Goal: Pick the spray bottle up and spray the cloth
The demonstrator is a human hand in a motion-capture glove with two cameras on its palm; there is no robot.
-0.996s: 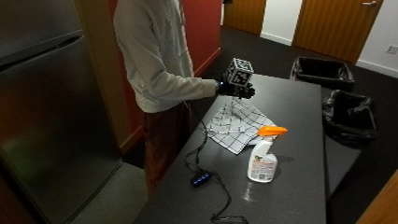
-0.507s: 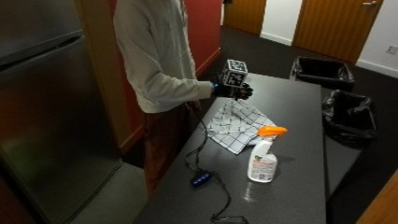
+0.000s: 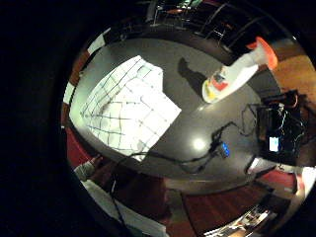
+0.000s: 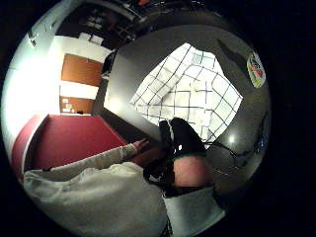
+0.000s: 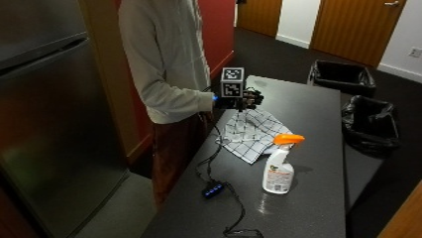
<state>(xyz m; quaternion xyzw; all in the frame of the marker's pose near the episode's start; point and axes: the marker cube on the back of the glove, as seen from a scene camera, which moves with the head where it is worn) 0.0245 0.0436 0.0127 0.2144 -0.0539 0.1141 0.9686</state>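
Behind the marker, right hand's (image 5: 247, 99) fingers stay unreadable.

an office break room or kitchenette, as i see it: a stainless-steel refrigerator (image 5: 53, 114) at my side, a long dark countertop (image 5: 310, 124) in front of me, two black-lined waste bins (image 5: 342, 77) beyond it, dark carpet, a red wall and plain wooden doors (image 5: 352, 27).
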